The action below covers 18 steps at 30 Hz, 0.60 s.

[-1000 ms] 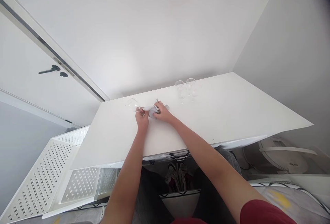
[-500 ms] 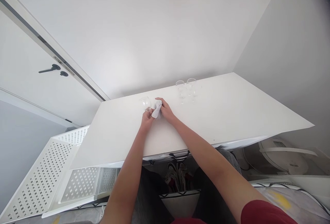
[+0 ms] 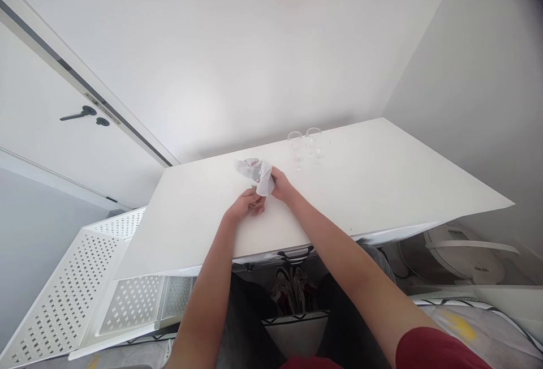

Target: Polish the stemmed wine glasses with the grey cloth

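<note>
A: While both forearms reach in from the bottom of the frame, where is the glass?

B: Centre of the frame, just above the middle of the table (image 3: 373, 182). Glass (image 3: 255, 172) is tilted, bowl toward the upper left; its outline is faint, partly covered by a white cloth (image 3: 266, 181).

A: State of the left grip?

B: Left hand (image 3: 246, 204), lower left of the cloth: fingers curled closed around the glass's lower end. Exact contact at the foot hidden by the fingers.

A: Right grip?

B: Right hand (image 3: 280, 183), at the cloth's right edge: fingers bent and closed on the cloth. Fingertips hidden behind the fabric. Cloth lies against the bowl; cannot tell whether any of it sits inside.

A: Other items noted?

B: Clear stemmed glasses (image 3: 313, 131), upright in a cluster right of centre, near the table's back edge, well apart from the cloth. Dark door handle (image 3: 80, 113) at left; perforated white panel (image 3: 68, 290) at lower left; rounded appliance (image 3: 469, 264) at lower right.
</note>
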Each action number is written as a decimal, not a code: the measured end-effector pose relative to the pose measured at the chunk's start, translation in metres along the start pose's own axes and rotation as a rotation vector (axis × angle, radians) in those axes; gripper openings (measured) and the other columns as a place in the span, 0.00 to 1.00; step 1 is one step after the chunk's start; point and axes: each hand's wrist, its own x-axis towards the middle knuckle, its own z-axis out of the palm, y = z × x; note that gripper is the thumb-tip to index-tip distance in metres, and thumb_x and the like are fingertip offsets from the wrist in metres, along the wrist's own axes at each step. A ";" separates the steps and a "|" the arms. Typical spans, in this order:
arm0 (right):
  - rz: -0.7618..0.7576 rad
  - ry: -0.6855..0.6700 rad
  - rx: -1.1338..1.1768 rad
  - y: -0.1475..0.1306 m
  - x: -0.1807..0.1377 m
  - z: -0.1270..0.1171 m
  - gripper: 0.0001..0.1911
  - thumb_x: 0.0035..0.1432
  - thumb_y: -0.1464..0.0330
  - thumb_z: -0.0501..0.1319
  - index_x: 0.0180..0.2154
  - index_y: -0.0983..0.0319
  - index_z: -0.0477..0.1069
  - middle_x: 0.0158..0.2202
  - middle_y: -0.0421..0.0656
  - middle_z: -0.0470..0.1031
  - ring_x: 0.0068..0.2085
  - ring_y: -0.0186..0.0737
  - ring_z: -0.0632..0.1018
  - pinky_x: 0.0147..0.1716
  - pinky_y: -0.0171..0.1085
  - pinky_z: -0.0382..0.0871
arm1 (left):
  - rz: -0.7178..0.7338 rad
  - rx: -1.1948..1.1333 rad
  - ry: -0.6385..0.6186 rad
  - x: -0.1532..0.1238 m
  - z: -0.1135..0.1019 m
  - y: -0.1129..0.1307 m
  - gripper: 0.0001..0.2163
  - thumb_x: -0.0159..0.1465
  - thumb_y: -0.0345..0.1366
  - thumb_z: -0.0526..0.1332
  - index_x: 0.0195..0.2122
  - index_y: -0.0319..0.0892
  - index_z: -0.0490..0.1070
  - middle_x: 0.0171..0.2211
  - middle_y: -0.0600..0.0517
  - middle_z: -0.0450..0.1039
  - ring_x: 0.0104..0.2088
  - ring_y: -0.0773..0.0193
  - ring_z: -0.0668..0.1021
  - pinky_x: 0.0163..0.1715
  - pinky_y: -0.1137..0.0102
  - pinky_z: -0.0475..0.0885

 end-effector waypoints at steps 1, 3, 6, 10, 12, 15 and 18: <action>-0.009 0.005 0.009 -0.001 0.000 -0.002 0.21 0.60 0.51 0.57 0.43 0.60 0.75 0.32 0.44 0.75 0.33 0.43 0.74 0.33 0.42 0.72 | -0.012 0.004 -0.031 0.000 0.000 0.000 0.20 0.63 0.53 0.64 0.27 0.44 0.62 0.22 0.56 0.56 0.20 0.64 0.72 0.15 0.71 0.56; -0.025 0.003 0.017 -0.005 0.000 -0.005 0.22 0.60 0.51 0.56 0.45 0.59 0.74 0.35 0.44 0.75 0.33 0.43 0.74 0.34 0.43 0.72 | 0.003 0.012 -0.043 0.002 0.000 -0.002 0.19 0.63 0.52 0.65 0.28 0.43 0.63 0.22 0.55 0.57 0.21 0.64 0.74 0.15 0.71 0.56; -0.057 -0.044 -0.071 -0.010 0.000 -0.003 0.21 0.59 0.54 0.60 0.51 0.57 0.72 0.43 0.44 0.77 0.38 0.43 0.75 0.39 0.43 0.73 | 0.070 0.029 0.071 0.004 -0.001 -0.007 0.15 0.62 0.47 0.65 0.28 0.43 0.65 0.22 0.54 0.61 0.22 0.63 0.76 0.16 0.71 0.59; -0.233 0.061 -0.406 -0.008 -0.003 0.011 0.28 0.52 0.64 0.64 0.56 0.56 0.68 0.52 0.45 0.74 0.50 0.48 0.75 0.48 0.45 0.72 | 0.137 0.152 0.287 0.009 -0.001 -0.018 0.07 0.60 0.38 0.62 0.27 0.43 0.66 0.21 0.53 0.67 0.20 0.65 0.72 0.18 0.70 0.61; -0.329 0.138 -0.544 -0.003 -0.006 0.019 0.31 0.51 0.66 0.65 0.58 0.56 0.66 0.54 0.47 0.73 0.52 0.50 0.74 0.52 0.47 0.70 | 0.173 0.229 0.361 0.012 -0.001 -0.022 0.06 0.58 0.35 0.61 0.25 0.43 0.66 0.20 0.52 0.68 0.20 0.65 0.71 0.18 0.69 0.61; -0.410 0.186 -0.615 0.002 -0.009 0.024 0.34 0.50 0.65 0.67 0.60 0.56 0.64 0.56 0.48 0.71 0.54 0.51 0.73 0.55 0.49 0.68 | 0.205 0.271 0.406 0.014 -0.001 -0.024 0.08 0.56 0.33 0.62 0.22 0.43 0.65 0.19 0.51 0.69 0.20 0.65 0.70 0.19 0.68 0.61; -0.311 0.141 -0.399 0.004 -0.007 0.020 0.28 0.53 0.62 0.66 0.56 0.57 0.68 0.53 0.47 0.74 0.52 0.50 0.75 0.51 0.46 0.71 | 0.153 0.172 0.318 0.010 -0.002 -0.018 0.11 0.59 0.37 0.64 0.23 0.42 0.65 0.19 0.52 0.68 0.18 0.67 0.69 0.17 0.70 0.60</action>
